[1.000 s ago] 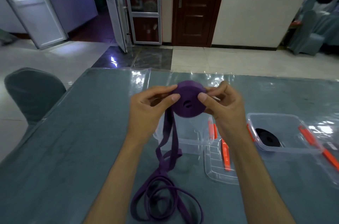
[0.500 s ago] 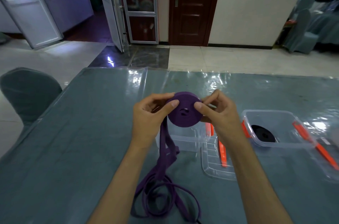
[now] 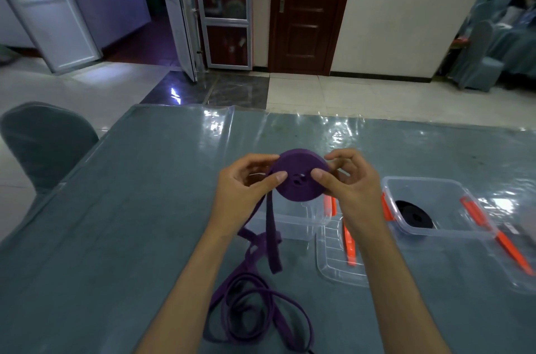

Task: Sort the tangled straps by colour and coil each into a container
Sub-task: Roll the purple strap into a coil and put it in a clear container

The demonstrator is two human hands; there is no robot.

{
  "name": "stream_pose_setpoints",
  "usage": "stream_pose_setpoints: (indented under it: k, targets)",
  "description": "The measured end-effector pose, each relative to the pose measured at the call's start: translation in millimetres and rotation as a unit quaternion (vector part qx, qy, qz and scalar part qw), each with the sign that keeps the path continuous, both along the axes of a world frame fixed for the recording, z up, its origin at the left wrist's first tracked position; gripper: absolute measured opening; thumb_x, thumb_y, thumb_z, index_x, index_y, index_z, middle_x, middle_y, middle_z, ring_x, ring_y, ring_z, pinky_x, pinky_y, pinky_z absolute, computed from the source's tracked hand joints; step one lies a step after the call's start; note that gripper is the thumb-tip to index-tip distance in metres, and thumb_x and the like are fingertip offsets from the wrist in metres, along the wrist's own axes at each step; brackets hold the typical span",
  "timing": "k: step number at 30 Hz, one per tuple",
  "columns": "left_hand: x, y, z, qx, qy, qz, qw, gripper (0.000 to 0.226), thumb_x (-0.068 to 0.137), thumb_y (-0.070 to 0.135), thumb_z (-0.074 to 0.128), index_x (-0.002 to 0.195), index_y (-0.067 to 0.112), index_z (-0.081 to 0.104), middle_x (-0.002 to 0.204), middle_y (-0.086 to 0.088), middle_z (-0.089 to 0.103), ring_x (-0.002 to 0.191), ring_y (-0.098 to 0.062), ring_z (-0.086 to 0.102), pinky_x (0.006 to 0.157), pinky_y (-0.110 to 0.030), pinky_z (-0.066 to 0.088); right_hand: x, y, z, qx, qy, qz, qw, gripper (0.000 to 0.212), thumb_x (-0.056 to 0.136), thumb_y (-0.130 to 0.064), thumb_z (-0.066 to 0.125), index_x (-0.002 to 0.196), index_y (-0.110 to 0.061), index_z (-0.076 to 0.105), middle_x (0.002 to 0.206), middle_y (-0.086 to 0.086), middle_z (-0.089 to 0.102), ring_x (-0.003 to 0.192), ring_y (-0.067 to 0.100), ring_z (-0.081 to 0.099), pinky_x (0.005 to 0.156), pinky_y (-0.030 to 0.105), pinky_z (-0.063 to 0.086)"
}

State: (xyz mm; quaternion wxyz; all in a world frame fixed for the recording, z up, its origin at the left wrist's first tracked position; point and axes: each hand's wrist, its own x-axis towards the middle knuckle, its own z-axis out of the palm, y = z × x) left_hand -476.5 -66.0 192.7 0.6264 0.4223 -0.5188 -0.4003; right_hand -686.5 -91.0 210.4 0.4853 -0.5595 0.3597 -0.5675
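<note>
A thick purple strap coil [image 3: 300,177] is held upright above the table between both hands. My left hand [image 3: 246,188] pinches its left side with the thumb on the face. My right hand [image 3: 348,182] pinches its right side. The strap's loose tail [image 3: 271,237] hangs from the coil to a heap of purple loops [image 3: 255,310] near the front edge. Below the coil stands a clear container [image 3: 293,223], partly hidden by my hands. A second clear container [image 3: 429,185] at the right holds a coiled black strap [image 3: 413,214].
A clear lid with an orange clip [image 3: 339,263] lies between the two containers. Another lid with orange clips [image 3: 510,252] lies at the far right. A grey-covered chair [image 3: 43,145] stands by the table's left edge. Clear plastic film covers the grey tablecloth [image 3: 116,208].
The coil and both hands have dropped a little toward the container. The hanging tail has swung and its end now dangles lower over the table.
</note>
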Motion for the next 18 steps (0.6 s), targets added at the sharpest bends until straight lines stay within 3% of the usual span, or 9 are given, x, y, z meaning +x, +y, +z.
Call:
stream_pose_setpoints:
  k: [3,7,10,12,15,18]
  targets:
    - [4,-1,1,0.006,-0.012,-0.031,0.999,0.037,0.085,0.019,0.088,0.118,0.034,0.078,0.114,-0.001,0.080,0.108,-0.021,0.075,0.088,-0.025,0.059,2,1,-4,0.008,-0.007,-0.008,1.000,0.025,0.078,-0.022,0.089,0.093,-0.023,0.068,0.100,0.017,0.072,0.093,0.027,0.078,0.071,0.037,0.065]
    - [3,0,5,-0.006,-0.003,-0.020,1.000,0.032,0.079,0.024,0.093,0.106,0.033,0.079,0.108,0.001,0.080,0.101,-0.018,0.076,0.086,-0.023,0.059,-7,2,-5,0.036,0.042,0.051,0.997,0.034,0.080,-0.026,0.088,0.091,-0.017,0.057,0.106,0.012,0.078,0.097,0.034,0.078,0.072,0.044,0.067]
    - [-4,0,1,-0.002,0.020,-0.020,1.000,0.027,0.082,0.025,0.090,0.106,0.031,0.079,0.107,-0.001,0.080,0.103,-0.020,0.077,0.087,-0.025,0.060,-8,4,-2,0.021,0.015,0.040,0.999,0.036,0.081,-0.023,0.088,0.108,-0.024,0.065,0.100,0.014,0.076,0.094,0.035,0.078,0.069,0.039,0.065]
    - [-7,-1,-1,0.008,0.007,-0.043,0.999,0.033,0.087,0.021,0.087,0.117,0.030,0.078,0.114,0.000,0.080,0.109,-0.021,0.075,0.091,-0.026,0.059,-7,5,-2,0.004,0.006,0.023,1.000,0.039,0.083,-0.024,0.086,0.118,-0.029,0.068,0.101,0.011,0.077,0.095,0.032,0.078,0.070,0.037,0.065]
    - [-7,-3,-1,0.002,0.003,-0.065,0.998,0.041,0.087,0.016,0.086,0.125,0.029,0.077,0.115,0.000,0.080,0.105,-0.019,0.077,0.089,-0.024,0.060,-9,4,-4,0.010,0.011,0.023,1.000,0.028,0.086,-0.025,0.084,0.109,-0.027,0.069,0.111,0.009,0.077,0.101,0.031,0.077,0.075,0.039,0.065]
    - [-11,-2,-6,-0.010,0.002,-0.022,1.000,0.032,0.084,0.019,0.089,0.112,0.029,0.079,0.108,0.001,0.081,0.097,-0.017,0.078,0.083,-0.021,0.060,-13,2,-6,0.044,0.026,0.045,0.998,0.034,0.082,-0.027,0.090,0.096,-0.020,0.059,0.107,0.014,0.078,0.097,0.035,0.078,0.074,0.038,0.065]
